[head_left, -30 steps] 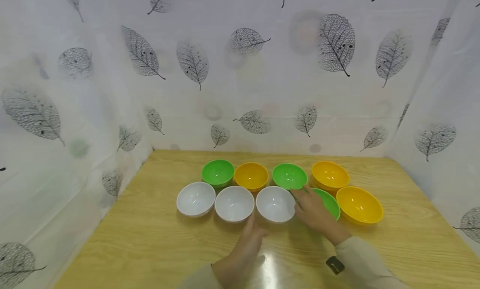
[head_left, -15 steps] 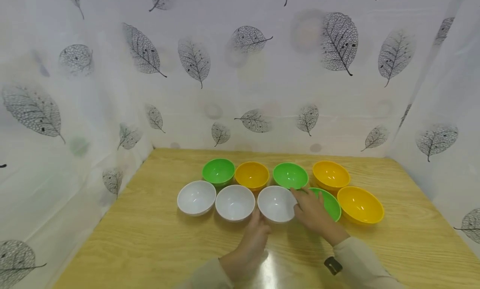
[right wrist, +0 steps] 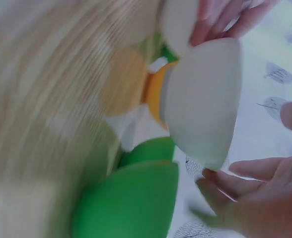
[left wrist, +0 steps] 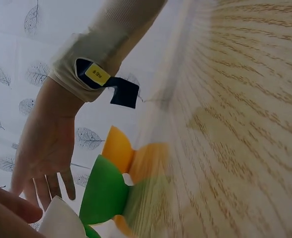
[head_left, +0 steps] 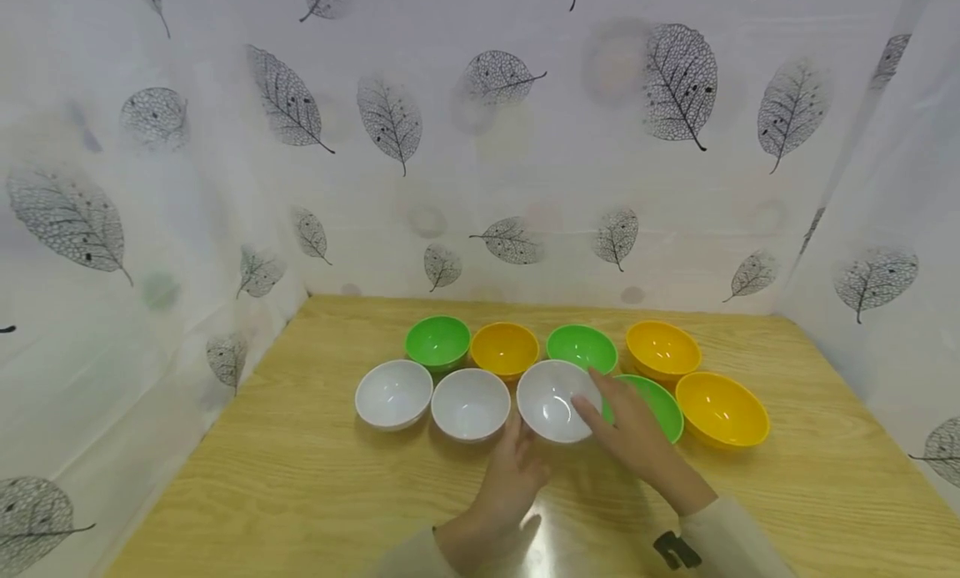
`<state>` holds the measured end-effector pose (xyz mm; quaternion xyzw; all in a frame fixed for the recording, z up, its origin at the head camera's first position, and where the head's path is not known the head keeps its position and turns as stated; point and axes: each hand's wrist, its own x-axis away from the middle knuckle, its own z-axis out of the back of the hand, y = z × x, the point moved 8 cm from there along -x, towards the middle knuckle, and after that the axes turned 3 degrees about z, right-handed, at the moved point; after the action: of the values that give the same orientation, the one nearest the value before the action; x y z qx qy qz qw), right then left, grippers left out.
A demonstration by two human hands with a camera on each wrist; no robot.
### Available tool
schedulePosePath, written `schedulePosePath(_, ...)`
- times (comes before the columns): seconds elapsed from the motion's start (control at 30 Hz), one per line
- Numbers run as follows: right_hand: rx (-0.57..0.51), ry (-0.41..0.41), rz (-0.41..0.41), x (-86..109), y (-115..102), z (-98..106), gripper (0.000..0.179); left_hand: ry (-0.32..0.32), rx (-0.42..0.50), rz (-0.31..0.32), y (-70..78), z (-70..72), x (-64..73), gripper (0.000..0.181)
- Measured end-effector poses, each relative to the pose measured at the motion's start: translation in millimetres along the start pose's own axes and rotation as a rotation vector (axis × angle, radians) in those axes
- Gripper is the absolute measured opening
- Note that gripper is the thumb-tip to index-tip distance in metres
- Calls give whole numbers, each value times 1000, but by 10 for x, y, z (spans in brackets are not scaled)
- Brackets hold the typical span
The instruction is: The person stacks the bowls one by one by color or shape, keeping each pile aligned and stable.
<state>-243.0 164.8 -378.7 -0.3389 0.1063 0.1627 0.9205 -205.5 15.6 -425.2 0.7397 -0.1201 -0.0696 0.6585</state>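
One bowl up, eight down on the table (head_left: 300, 478), none nested. The right-hand white bowl (head_left: 546, 399) is between my hands, base clear of the table per the right wrist view; I'd call the lift done, bowl not yet set down. Left white bowl (head_left: 393, 394) and middle white bowl (head_left: 471, 404) sit left of it; near green bowl (head_left: 660, 407) and near yellow bowl (head_left: 722, 409) to its right. Behind: left green bowl (head_left: 437, 344), orange bowl (head_left: 504, 350), middle green bowl (head_left: 582, 344), far yellow bowl (head_left: 662, 350). Right hand (head_left: 637, 432): fingers spread, fingertips at the rim's right side, thumb clear of it. Left hand (head_left: 510, 478): fingertips at its left side; can't tell how curled.
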Motion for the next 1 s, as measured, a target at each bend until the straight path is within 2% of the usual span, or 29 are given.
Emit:
schedulePosePath(0.13, -186, -11, -20, 109, -36, 37, 71, -11, -36, -54, 53, -1, 33, 91)
schedulePosePath(0.23, -213, 0, -16, 170, -72, 70, 85, -25, -64, -59, 64, 31, 43, 87)
schedulePosePath(0.37, -231, 34, 46, 236, -137, 127, 97, -35, -72, -43, 82, 115, 60, 82)
schedulePosePath(0.6, -251, 131, 92, 308, -155, 213, 93, -12, -146, -73, 118, 243, 64, 76)
schedulePosePath(0.83, -238, 163, 103, 373, -171, 214, 92, -1, -253, -97, 94, 315, 54, 80)
schedulePosePath(1.0, -299, 164, 93, 424, -118, 187, 93, 8, -246, -149, 167, 335, 70, 71)
